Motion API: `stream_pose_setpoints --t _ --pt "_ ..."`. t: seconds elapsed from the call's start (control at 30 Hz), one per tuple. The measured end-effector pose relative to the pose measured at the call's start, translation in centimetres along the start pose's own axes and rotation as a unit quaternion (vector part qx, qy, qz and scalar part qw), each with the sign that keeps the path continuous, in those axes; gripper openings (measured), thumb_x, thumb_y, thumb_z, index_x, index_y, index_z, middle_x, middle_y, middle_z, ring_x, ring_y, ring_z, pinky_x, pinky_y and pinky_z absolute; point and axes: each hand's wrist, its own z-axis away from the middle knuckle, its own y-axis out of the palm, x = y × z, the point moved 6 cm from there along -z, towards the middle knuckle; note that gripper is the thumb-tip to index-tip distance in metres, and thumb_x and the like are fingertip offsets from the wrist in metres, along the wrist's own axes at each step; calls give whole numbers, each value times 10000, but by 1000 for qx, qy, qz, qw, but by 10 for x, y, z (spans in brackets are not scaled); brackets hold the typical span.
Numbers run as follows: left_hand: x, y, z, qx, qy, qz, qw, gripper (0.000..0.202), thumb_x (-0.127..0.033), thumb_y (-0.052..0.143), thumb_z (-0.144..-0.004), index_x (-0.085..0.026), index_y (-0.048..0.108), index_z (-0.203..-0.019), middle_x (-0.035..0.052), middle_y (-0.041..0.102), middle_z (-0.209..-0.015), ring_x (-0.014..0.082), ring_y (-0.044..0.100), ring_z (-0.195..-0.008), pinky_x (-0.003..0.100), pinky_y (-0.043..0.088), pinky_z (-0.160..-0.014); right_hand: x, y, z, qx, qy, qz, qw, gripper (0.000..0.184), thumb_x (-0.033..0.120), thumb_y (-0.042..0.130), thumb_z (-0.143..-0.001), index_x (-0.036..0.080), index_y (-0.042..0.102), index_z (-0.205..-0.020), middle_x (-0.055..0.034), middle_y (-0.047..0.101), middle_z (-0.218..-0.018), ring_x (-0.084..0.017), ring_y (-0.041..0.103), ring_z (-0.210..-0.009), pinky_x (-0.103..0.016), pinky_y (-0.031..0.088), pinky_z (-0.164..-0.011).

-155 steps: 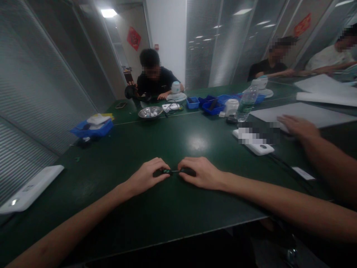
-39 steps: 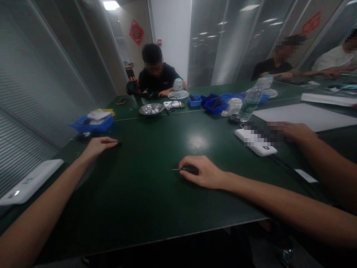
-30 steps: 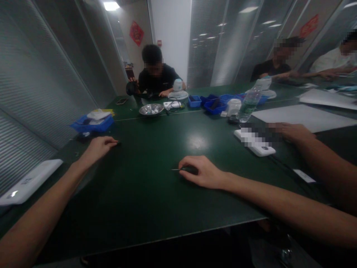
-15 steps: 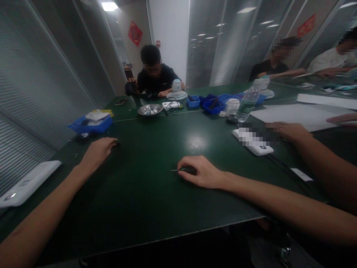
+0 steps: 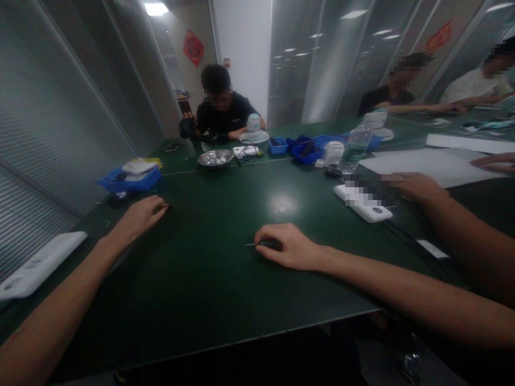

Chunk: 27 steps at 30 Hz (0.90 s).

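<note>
My right hand (image 5: 286,245) rests on the green table (image 5: 209,289) with its fingers curled round a small screwdriver (image 5: 270,245). The dark handle lies inside the fist, and a thin metal shaft points left from it. Further left and a little farther off, my left hand (image 5: 145,213) lies with its fingers pinched together. A tiny dark bit shows at those fingertips, too small to name. A blue tray (image 5: 134,185) with white cloth-like items stands just beyond the left hand.
White power strips (image 5: 42,265) lie at left and right. A metal plate (image 5: 216,158), blue bins (image 5: 308,153) and a plastic bottle (image 5: 356,147) stand at the back. A co-worker's arm (image 5: 458,220) reaches in from the right; other people sit across the table.
The whole view has shifted very slightly. Both hands keep their places and grips, and the screwdriver stays in my right hand.
</note>
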Motion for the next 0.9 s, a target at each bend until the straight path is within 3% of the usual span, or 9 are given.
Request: stream_pose_setpoints --t 0.07,0.13,0.3,0.4,0.5,0.7,0.9 --pt "-11 1 -1 -3 -3 46 999 415 -555 561 -920 -194 713 -1056 118 695 -1126 301 647 -1038 441 512 -947 -2 1 0 -6 2 6 1000 191 321 615 -1010 178 667 -1125 -44 709 -1017 -155 656 -849 -293 501 -786" --pt "-42 5 -3 8 18 107 994 416 -569 595 -923 -192 717 -1049 105 701 -1138 280 646 -1050 420 519 -944 -4 1 -1 -12 8 12 1000 190 325 620 -1012 186 662 -1133 -41 707 -1031 -157 660 -867 -294 502 -793" --pt "-172 27 1 73 146 258 952 245 -406 638 -979 -178 724 -962 80 705 -1097 210 668 -987 352 540 -888 -8 -1 -3 -26 34 22 999 192 327 643 -1001 195 662 -1138 -46 712 -1055 -163 659 -867 -299 502 -790" --pt "-225 37 8 83 176 299 934 184 -341 662 -978 -173 709 -922 74 703 -1071 192 670 -952 331 538 -856 -7 -3 -2 -31 42 26 998 175 298 658 -977 191 666 -1116 -43 717 -1016 -163 654 -830 -295 494 -760" --pt "-240 42 14 89 168 316 929 158 -332 670 -976 -177 702 -972 68 701 -1053 184 662 -911 319 539 -810 -7 -4 -1 -37 41 23 998 149 259 642 -968 184 666 -1094 -43 715 -1000 -163 650 -826 -292 492 -759" --pt "-236 47 20 87 142 309 936 320 -335 700 -949 -241 661 -1253 64 690 -1134 208 645 -965 338 533 -809 -10 -3 1 -28 40 21 999 141 235 638 -949 186 675 -1076 -30 710 -954 -153 642 -784 -280 478 -739" --pt "-240 51 20 98 144 313 934 294 -322 682 -965 -251 675 -1250 59 697 -1105 204 636 -937 332 504 -790 -9 1 0 -18 29 40 999 140 276 633 -966 195 673 -1073 -22 700 -929 -149 634 -760 -269 458 -713"
